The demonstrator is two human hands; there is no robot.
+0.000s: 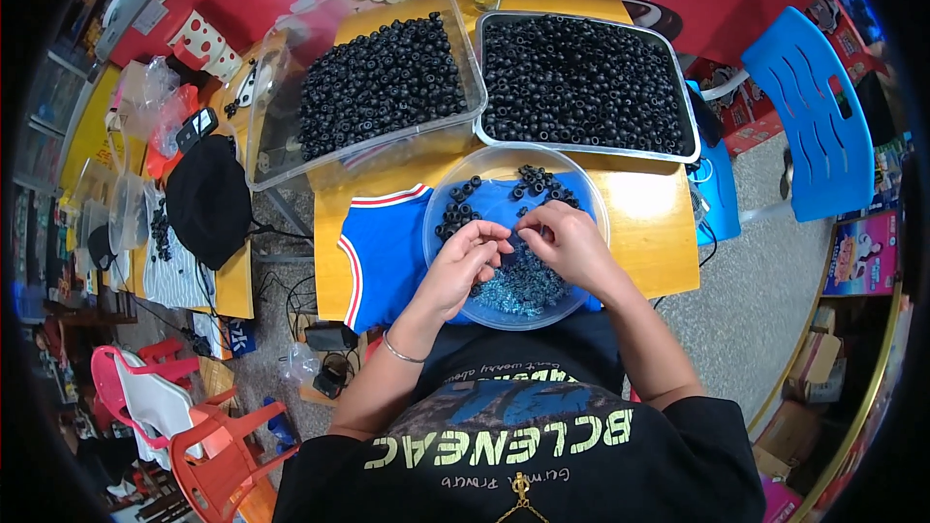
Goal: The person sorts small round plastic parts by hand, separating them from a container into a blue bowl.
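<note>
Had the round clear plastic bowl [495, 201] right below the fingers, on the blue garment [383, 244] over the desk [659, 223], with hollow black beads [461, 205] beyond the fingertips and small bluish translucent pieces [521, 292] nearer the body. Held the left hand [469, 260] and right hand [566, 240] nearly meeting, forearms angled inward, thumb and forefinger together on each; could not tell anything clamped between. Set the bowl open side up, circular, with no long axis.
</note>
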